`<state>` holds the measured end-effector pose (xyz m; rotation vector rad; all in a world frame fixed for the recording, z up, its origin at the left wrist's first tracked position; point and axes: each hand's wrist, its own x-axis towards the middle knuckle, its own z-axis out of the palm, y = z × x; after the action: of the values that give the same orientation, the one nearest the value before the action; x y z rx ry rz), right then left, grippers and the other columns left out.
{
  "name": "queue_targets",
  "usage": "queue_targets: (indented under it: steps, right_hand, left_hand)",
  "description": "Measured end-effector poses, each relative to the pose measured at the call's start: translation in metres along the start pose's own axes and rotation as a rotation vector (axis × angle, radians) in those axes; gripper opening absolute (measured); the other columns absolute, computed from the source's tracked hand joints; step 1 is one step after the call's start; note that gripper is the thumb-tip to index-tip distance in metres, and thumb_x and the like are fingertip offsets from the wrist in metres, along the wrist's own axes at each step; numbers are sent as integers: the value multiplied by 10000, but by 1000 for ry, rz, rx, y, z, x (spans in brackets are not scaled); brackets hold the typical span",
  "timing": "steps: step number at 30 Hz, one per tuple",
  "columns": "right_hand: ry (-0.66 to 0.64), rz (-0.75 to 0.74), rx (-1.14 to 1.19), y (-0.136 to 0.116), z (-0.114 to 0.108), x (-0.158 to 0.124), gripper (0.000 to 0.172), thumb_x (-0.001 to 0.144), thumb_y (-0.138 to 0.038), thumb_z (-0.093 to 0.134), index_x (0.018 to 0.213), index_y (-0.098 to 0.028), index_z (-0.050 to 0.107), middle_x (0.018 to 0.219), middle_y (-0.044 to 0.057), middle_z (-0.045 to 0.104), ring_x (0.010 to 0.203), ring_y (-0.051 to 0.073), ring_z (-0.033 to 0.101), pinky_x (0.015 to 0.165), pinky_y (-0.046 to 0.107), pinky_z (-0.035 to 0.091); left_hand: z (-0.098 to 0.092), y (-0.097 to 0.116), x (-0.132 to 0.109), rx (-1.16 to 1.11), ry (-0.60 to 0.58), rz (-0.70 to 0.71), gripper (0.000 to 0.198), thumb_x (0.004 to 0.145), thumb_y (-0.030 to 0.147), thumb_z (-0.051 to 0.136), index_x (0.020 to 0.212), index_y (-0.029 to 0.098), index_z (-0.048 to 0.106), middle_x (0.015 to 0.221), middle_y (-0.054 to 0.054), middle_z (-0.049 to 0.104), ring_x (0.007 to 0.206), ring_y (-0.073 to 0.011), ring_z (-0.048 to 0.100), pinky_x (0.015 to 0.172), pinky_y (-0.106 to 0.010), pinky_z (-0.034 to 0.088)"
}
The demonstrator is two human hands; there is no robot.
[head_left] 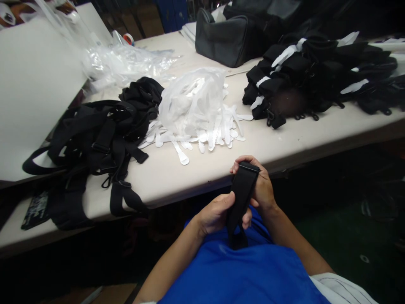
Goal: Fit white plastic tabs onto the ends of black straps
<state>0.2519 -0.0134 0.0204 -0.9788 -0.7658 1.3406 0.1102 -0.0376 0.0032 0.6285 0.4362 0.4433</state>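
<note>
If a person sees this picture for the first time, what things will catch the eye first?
First, the two hands in the lower middle: the left hand and the right hand both grip one black strap above a blue garment. Behind them, on the table, white plastic strips spill from a clear bag. A tangle of black straps lies at the left.

1. No text, brand, number or sign is legible anywhere in the view.
2. A dark printed card (35, 210) lies at the left table edge, under the black straps; it carries pale markings, too small and blurred to read.
3. A round item (6, 17) in the top left corner bears a dark mark on white; it cannot be read either.
</note>
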Motion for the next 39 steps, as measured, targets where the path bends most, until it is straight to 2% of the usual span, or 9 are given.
queue_targets:
  steps: [3,8,14,19,24,28,32,34,39]
  right_hand:
    - [7,32,10,1,-6,-1,197,767,-201,637,954,-264,637,796,1,626,663,154,569,545,241,473]
    - [-32,117,306,10,-11,2,211,741,-194,667,936,-272,652,829,-21,607,804,143,610,820,285,537]
    - [-81,155,531,7,-14,10,177,753,-228,625,903,-322,625,824,-32,547,779,136,572,870,300,544]
    - [-79,192,726,1,-13,14,262,729,-109,591,898,-307,623,806,-33,557,755,122,578,873,252,555]
    - [-67,221,762,5,-9,21,300,699,-49,625,884,-285,627,791,-59,589,758,84,605,853,193,556]
    - [-103,286,465,4,-17,24,328,671,-67,708,927,-269,669,840,-57,658,792,102,645,774,210,555]
    - [-564,326,-48,-11,-41,41,520,629,-54,697,1125,-208,691,1114,52,707,1050,199,644,868,265,520]
    - [-662,241,-214,-19,-50,62,527,672,-117,680,1195,-182,668,1197,95,685,1120,239,621,956,341,498]
    - [-26,-100,-850,-22,-37,152,341,875,-343,539,1132,-155,661,1011,99,722,859,202,681,739,319,545]
  left_hand:
    - [-7,2,-1,340,151,53,516,874,611,521,1012,129,648,733,-34,587,632,-129,503,597,-247,372]
    - [-15,-3,1,912,586,319,264,928,439,526,863,188,576,828,-15,601,795,-166,561,777,-282,435]
    - [-13,-2,0,929,422,494,232,870,392,631,784,180,587,1462,-104,406,1383,-275,374,1176,-392,275]
    - [-13,2,0,819,282,484,259,884,418,601,792,182,547,1025,-72,570,976,-203,549,924,-328,443]
    - [-14,-13,8,502,353,435,314,826,430,689,774,178,510,815,5,505,736,-119,478,691,-243,408]
    - [-21,-21,5,244,452,360,493,749,409,782,1121,207,528,892,-15,622,748,-122,545,668,-226,414]
    - [-35,-34,-20,303,489,256,466,762,475,756,1058,128,660,916,-62,657,796,-129,558,721,-224,411]
    - [-41,-46,-35,285,484,226,474,739,522,759,993,132,668,844,-36,637,733,-107,528,674,-209,386]
    - [-50,-72,-57,202,382,236,467,695,544,786,905,182,578,696,5,603,635,-96,518,647,-214,372]
